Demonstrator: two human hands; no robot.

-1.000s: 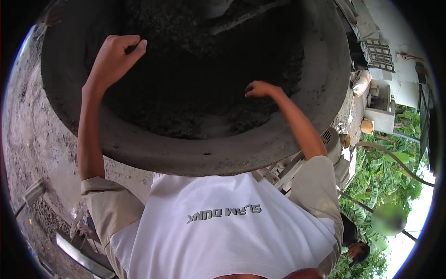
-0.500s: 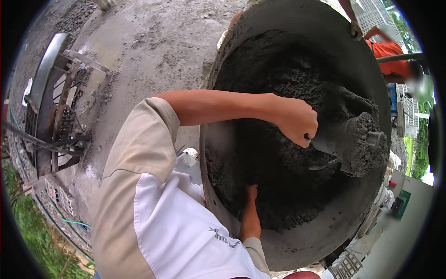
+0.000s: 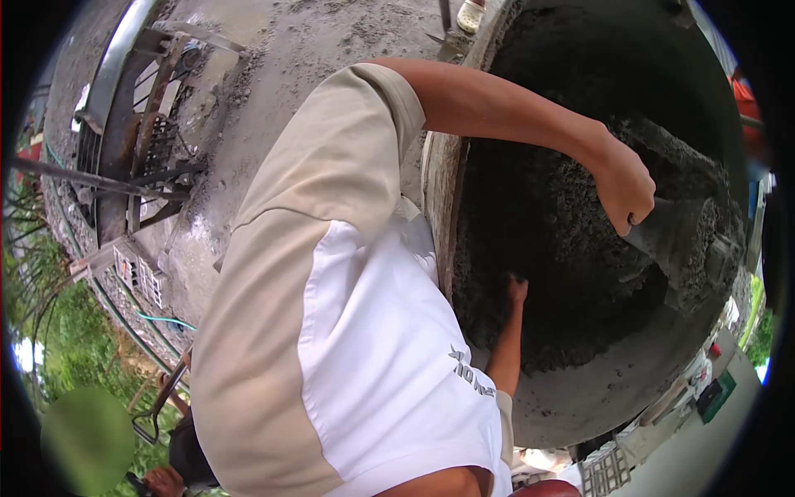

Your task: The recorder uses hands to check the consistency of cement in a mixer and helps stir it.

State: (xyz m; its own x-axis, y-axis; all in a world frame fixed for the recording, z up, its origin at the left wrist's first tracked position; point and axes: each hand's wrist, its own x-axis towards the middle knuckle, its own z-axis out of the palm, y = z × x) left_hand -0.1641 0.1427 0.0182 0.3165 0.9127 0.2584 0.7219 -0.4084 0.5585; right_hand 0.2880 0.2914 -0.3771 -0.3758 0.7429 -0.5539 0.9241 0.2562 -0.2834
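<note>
A large round mixing drum (image 3: 571, 410) fills the right side, with dark wet mortar (image 3: 571, 273) inside. My left hand (image 3: 625, 186) reaches across the drum in a fist, a small dark end showing at its lower edge; what it grips is mostly hidden. Just beyond the fist stands a grey mortar-coated metal piece (image 3: 662, 236), perhaps a mixing paddle; I cannot tell whether they touch. Lower down, my right hand (image 3: 517, 288) is inside the drum by the mortar. Its fingers look curled, and shadow hides what they hold, if anything.
A metal and wooden frame (image 3: 124, 141) stands at the left on muddy ground (image 3: 290, 50). Beyond the drum is a person in orange (image 3: 745, 99). Someone's foot in a pale clog (image 3: 470, 15) shows at the top; another person's hand (image 3: 166, 480) appears at lower left.
The view has shifted, so drum and arms sit farther right and higher. Both hands stay inside the drum, the left still in a fist. A person in dark clothing has come into view at lower left.
</note>
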